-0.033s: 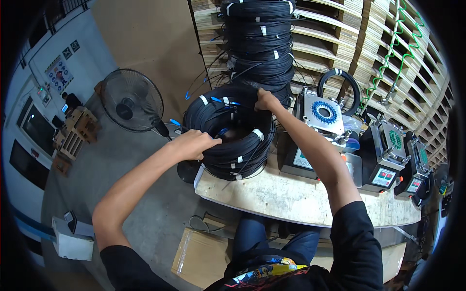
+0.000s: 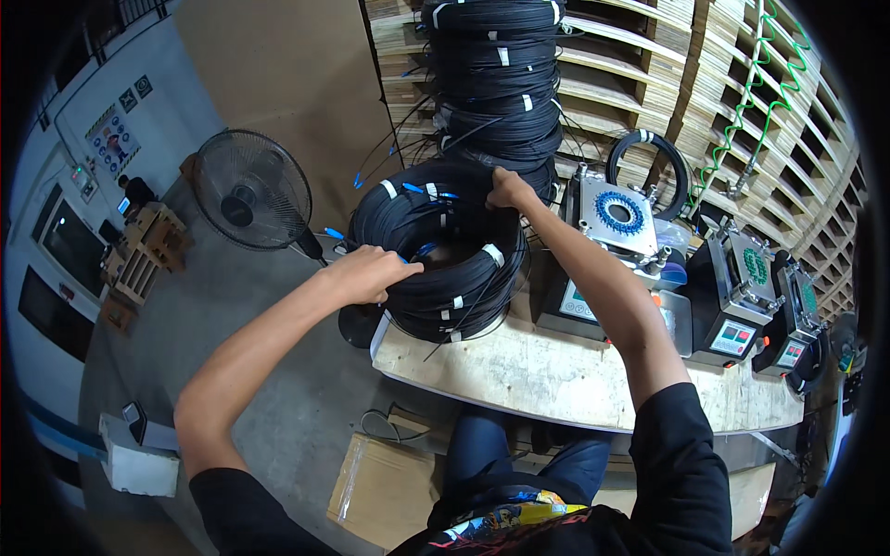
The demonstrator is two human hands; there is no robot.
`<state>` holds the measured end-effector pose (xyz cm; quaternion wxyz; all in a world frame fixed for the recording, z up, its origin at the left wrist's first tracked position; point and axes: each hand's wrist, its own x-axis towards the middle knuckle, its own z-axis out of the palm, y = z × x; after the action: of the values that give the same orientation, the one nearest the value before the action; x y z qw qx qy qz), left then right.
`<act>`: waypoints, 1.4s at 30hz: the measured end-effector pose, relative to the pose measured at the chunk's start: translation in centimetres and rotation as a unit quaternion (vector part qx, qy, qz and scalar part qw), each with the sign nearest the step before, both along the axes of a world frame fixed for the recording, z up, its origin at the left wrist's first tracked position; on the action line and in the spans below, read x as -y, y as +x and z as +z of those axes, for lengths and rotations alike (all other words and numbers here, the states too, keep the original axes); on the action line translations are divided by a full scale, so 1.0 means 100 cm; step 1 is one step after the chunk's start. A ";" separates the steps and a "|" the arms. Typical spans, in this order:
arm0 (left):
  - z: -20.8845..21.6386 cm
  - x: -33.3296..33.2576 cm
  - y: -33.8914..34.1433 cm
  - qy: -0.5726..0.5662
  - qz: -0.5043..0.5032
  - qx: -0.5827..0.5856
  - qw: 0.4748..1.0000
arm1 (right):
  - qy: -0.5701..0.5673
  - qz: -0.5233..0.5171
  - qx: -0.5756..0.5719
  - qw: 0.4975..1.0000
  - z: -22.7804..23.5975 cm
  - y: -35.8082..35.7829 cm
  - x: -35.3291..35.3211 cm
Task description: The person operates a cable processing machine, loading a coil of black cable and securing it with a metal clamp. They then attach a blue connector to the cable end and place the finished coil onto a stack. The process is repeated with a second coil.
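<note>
Before me stands a stack of black cable coils (image 2: 426, 306), bound with several white tape bands. My left hand (image 2: 366, 275) is closed over the near left rim of the top coil (image 2: 459, 279), its fingertips curled over the inner edge. At the far right rim, my right hand (image 2: 508, 190) also grips that coil, its fingers partly hidden by the cable. Blue-tipped cable ends (image 2: 413, 189) lie across the coil, and another blue connector (image 2: 335, 234) sticks out on the left. A loose thin black cable slants down the stack's front.
The stack rests on the wooden table (image 2: 519, 375) near its left end. Behind it rises a taller coil stack (image 2: 501, 93). Machines with ring-shaped fixtures (image 2: 619, 215) line the right side. A black fan (image 2: 246, 195) stands to the left. Cardboard (image 2: 389, 486) lies below the table.
The loose thin cable at the stack's front now hangs lower, its end past the coils' bottom. My hands stay on the top coil, with barely any shift.
</note>
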<state>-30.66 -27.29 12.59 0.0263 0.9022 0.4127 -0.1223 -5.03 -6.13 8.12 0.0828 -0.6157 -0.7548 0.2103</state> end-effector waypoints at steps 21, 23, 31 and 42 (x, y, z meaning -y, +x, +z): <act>0.009 -0.003 0.027 -0.022 0.013 0.009 1.000 | 0.122 0.109 -0.074 0.984 -0.004 0.078 0.005; 0.008 0.001 0.016 -0.053 0.037 0.014 0.998 | -0.067 0.098 -0.081 0.990 0.041 0.081 0.043; 0.015 -0.026 0.023 -0.133 0.036 -0.110 0.984 | -0.311 0.207 0.020 0.927 0.079 0.094 0.124; 0.027 0.002 0.034 -0.119 0.099 -0.075 0.985 | -0.071 0.311 0.241 0.917 0.067 0.075 0.118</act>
<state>-27.26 -27.47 15.29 0.1143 0.8354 0.4837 -0.2346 2.43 -17.96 14.80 -0.2150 -0.3860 -0.8884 0.1244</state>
